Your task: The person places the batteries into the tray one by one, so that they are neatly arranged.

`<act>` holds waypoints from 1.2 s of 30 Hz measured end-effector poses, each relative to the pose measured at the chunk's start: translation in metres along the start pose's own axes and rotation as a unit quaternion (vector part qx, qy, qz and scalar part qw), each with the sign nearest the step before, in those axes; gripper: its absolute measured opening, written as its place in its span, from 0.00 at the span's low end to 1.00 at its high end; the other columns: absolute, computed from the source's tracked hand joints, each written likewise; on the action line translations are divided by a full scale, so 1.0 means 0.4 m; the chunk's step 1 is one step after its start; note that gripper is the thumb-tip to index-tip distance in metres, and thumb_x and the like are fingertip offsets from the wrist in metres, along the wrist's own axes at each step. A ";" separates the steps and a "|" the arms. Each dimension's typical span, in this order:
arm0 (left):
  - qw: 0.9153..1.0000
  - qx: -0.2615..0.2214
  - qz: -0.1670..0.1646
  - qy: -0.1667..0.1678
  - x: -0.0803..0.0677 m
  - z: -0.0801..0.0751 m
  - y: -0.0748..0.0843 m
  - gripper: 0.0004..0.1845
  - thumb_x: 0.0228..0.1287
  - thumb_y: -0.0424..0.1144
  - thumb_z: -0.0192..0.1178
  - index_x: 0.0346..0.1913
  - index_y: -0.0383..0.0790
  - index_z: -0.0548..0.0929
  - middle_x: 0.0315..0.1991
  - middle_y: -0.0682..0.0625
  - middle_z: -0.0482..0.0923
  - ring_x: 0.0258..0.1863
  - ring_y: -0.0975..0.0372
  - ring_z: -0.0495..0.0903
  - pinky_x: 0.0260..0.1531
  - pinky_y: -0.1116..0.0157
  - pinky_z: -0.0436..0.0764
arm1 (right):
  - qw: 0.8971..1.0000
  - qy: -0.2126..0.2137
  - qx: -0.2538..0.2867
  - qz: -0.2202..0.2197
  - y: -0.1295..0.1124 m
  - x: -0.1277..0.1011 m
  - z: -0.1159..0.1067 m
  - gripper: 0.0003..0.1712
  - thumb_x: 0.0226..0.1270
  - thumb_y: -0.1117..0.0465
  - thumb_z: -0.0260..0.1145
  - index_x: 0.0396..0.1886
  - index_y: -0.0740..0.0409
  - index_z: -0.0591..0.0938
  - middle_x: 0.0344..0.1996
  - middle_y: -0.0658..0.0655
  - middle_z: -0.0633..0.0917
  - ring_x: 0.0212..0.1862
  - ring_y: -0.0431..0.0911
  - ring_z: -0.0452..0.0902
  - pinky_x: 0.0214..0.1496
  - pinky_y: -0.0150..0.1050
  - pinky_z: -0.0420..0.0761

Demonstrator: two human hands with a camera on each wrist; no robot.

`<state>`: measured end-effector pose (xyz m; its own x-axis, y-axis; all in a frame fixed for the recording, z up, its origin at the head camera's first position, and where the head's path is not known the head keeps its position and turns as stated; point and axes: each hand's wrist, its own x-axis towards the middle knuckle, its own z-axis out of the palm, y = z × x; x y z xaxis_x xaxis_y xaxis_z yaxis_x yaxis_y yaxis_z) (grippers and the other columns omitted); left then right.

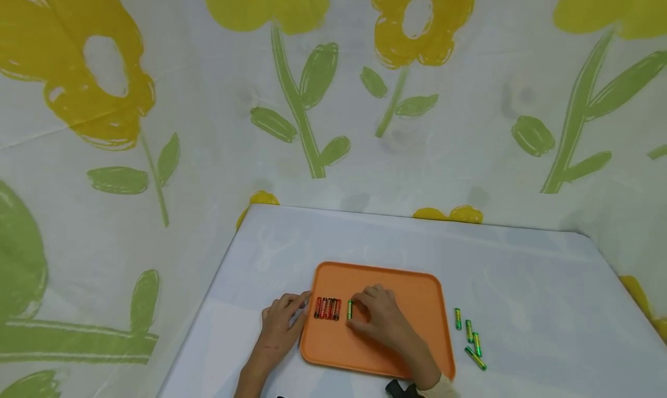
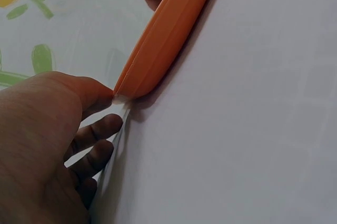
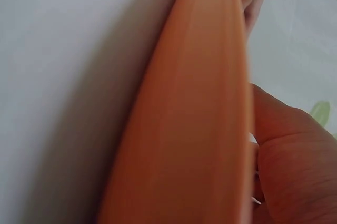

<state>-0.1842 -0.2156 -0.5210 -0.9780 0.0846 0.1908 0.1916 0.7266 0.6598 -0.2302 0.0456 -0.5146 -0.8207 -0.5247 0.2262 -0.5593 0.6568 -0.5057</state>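
An orange tray (image 1: 385, 282) lies on the white table. Several red batteries (image 1: 327, 308) stand side by side in a row on its left part, their long sides close together. Just right of that row is a green battery (image 1: 350, 309), its ends between the thumb and index fingertip of my right hand (image 1: 383, 317). My left hand (image 1: 281, 322) rests at the tray's left rim, its fingers relaxed. In the left wrist view its thumb (image 2: 97, 92) touches the tray's edge. The tray's side (image 3: 195, 103) hides most of the right hand's fingers in the right wrist view.
Several more green batteries (image 1: 476, 344) lie loose on the table (image 1: 542, 305) to the right of the tray. Behind and to the left of the table hangs a white cloth (image 1: 208, 97) printed with yellow flowers and green leaves.
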 end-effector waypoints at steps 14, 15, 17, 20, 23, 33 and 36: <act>1.000 -0.007 0.006 0.006 -0.003 0.003 -0.001 0.24 0.70 0.36 0.64 0.67 0.51 0.78 0.45 0.63 0.75 0.41 0.67 0.70 0.47 0.53 0.60 | 1.000 0.004 0.001 -0.002 -0.012 0.017 0.009 0.22 0.57 0.46 0.78 0.46 0.51 0.85 0.35 0.44 0.76 0.38 0.41 0.63 0.42 0.44 0.59; 1.000 -0.008 0.006 0.008 -0.003 0.002 -0.002 0.23 0.70 0.36 0.64 0.67 0.50 0.79 0.45 0.63 0.75 0.41 0.67 0.70 0.47 0.53 0.60 | 1.000 0.000 0.002 0.000 -0.013 0.019 0.012 0.23 0.56 0.45 0.78 0.46 0.51 0.85 0.35 0.44 0.77 0.39 0.41 0.63 0.42 0.44 0.59; 1.000 -0.013 0.005 0.008 -0.004 0.002 -0.005 0.23 0.70 0.36 0.64 0.67 0.50 0.79 0.45 0.63 0.75 0.42 0.67 0.70 0.47 0.53 0.60 | 1.000 -0.006 0.002 0.003 -0.016 0.021 0.013 0.24 0.56 0.42 0.78 0.46 0.51 0.85 0.34 0.43 0.75 0.38 0.41 0.63 0.42 0.44 0.59; 1.000 -0.018 0.011 0.004 -0.002 0.001 -0.007 0.23 0.71 0.38 0.63 0.67 0.50 0.78 0.46 0.63 0.75 0.42 0.67 0.70 0.48 0.53 0.59 | 1.000 -0.009 0.001 0.021 -0.027 0.024 0.003 0.27 0.54 0.42 0.78 0.47 0.52 0.85 0.34 0.43 0.75 0.39 0.42 0.64 0.44 0.45 0.60; 1.000 -0.012 0.020 0.008 0.001 0.000 -0.009 0.23 0.70 0.37 0.63 0.67 0.50 0.78 0.46 0.62 0.76 0.41 0.68 0.69 0.47 0.54 0.59 | 1.000 -0.001 0.011 0.028 -0.040 0.020 -0.026 0.27 0.56 0.44 0.78 0.49 0.55 0.85 0.33 0.44 0.76 0.40 0.43 0.65 0.44 0.47 0.60; 1.000 -0.007 0.015 0.006 0.004 0.003 -0.012 0.24 0.69 0.35 0.65 0.66 0.51 0.79 0.45 0.61 0.76 0.42 0.65 0.70 0.48 0.53 0.60 | 0.997 0.074 -0.019 0.025 0.020 -0.088 -0.156 0.23 0.53 0.56 0.81 0.48 0.56 0.85 0.31 0.43 0.73 0.39 0.41 0.65 0.45 0.46 0.64; 1.000 -0.012 0.016 0.003 0.007 0.007 -0.012 0.24 0.69 0.35 0.65 0.67 0.51 0.79 0.45 0.61 0.76 0.42 0.65 0.70 0.48 0.52 0.60 | 0.996 0.088 -0.002 0.029 0.073 -0.137 -0.203 0.24 0.52 0.60 0.82 0.49 0.56 0.84 0.31 0.42 0.73 0.39 0.40 0.66 0.46 0.48 0.64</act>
<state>-0.1881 -0.2169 -0.5255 -0.9709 0.1025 0.2166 0.2242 0.7076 0.6701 -0.2113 0.1374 -0.4742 -0.8586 -0.3834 0.3403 -0.5114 0.6857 -0.5180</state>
